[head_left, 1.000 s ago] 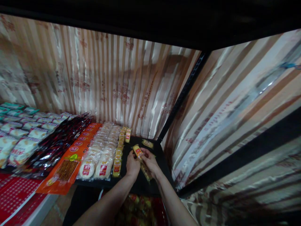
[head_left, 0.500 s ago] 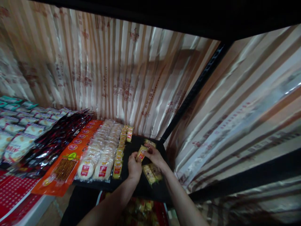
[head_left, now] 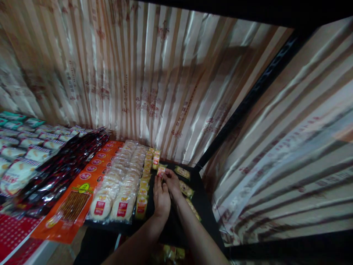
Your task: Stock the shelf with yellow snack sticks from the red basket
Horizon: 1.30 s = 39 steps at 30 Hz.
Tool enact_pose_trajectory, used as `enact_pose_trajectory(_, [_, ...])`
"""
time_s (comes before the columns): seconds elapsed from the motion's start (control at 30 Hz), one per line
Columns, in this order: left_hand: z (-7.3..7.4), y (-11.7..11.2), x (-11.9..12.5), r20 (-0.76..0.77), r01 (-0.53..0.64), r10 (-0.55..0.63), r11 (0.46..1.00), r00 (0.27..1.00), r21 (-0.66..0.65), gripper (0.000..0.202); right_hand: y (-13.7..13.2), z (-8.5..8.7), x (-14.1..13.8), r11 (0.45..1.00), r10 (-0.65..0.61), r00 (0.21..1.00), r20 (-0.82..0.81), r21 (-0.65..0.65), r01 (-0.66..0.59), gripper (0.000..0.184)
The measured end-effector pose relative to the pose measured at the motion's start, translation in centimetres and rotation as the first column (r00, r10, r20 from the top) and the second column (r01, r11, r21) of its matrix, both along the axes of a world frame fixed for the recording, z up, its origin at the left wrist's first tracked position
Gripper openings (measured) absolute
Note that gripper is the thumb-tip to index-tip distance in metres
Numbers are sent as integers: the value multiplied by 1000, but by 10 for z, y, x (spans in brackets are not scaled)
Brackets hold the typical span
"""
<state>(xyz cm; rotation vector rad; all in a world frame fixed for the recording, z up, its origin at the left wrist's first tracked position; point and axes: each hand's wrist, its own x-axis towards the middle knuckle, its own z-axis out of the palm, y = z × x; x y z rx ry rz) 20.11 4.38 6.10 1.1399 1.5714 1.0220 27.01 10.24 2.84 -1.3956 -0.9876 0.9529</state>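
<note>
Between my two hands is a small yellow snack packet (head_left: 160,170) with a red and white label, up at the far end of the black shelf (head_left: 176,230). My right hand (head_left: 171,183) pinches it from the right. My left hand (head_left: 161,197) has its fingers close together along the packet's near end; their tips are partly hidden. Just left of my hands runs a row of matching yellow packets (head_left: 142,191), and another packet (head_left: 156,158) begins a second row at the back. Several yellow packets (head_left: 186,188) lie loose right of my right hand.
Round white crackers in clear wrap (head_left: 121,206), an orange snack bag (head_left: 74,202), dark shiny packs (head_left: 55,180) and white bags (head_left: 19,175) stand leftward. A wrinkled printed sheet (head_left: 149,73) hangs behind. A black post (head_left: 242,106) rises at right. More yellow packets (head_left: 172,253) are below the shelf.
Both hands have moved away from me with the packet, toward the far end beside the rows. My left fingers have straightened. The loose packets at right are now spread apart.
</note>
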Motion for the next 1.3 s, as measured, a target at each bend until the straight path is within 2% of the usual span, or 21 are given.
enact_pose_trajectory(0.13, [-2, 14, -3, 49, -5, 8, 999, 999, -48, 41, 18, -5, -8, 999, 3, 999, 48, 32, -5, 22])
enact_pose_trajectory(0.33, [-9, 29, -4, 73, -28, 30, 999, 997, -28, 43, 31, -17, -8, 997, 71, 997, 42, 39, -73, 28])
enact_pose_trajectory(0.53, [-14, 40, 0, 19, -39, 41, 996, 999, -81, 42, 30, -22, -10, 995, 79, 995, 62, -59, -75, 24])
enact_pose_trajectory(0.67, [-20, 44, 2, -19, -54, 53, 996, 998, -74, 43, 32, -23, -13, 993, 82, 991, 107, -88, -72, 30])
enact_pose_trajectory(0.83, [-27, 45, -1, -4, -34, 34, 998, 999, -54, 44, 34, -23, -12, 993, 69, 985, 158, -102, -53, 27])
enact_pose_trajectory(1.0, [-20, 39, -1, -44, -26, 25, 999, 999, -22, 43, 22, -16, -9, 999, -15, 958, 286, -28, 24, 30])
enact_pose_trajectory(1.07, [-15, 34, 1, -53, -26, 26, 1000, 998, -8, 42, 11, -11, -3, 1000, -25, 915, 403, 12, 22, 33])
enact_pose_trajectory(1.13, [-11, 26, 4, -63, -19, 19, 1000, 998, -4, 41, -2, -4, 9, 999, -42, 825, 563, 45, 20, 32])
enact_pose_trajectory(1.23, [-11, 13, 8, -67, -14, 12, 1000, 998, -28, 40, -23, 8, 36, 998, -59, 634, 771, 40, 45, 31])
enact_pose_trajectory(1.3, [-15, 3, 12, -25, -5, 4, 999, 1000, -47, 38, -37, 15, 55, 997, 2, 493, 870, -40, 67, 32])
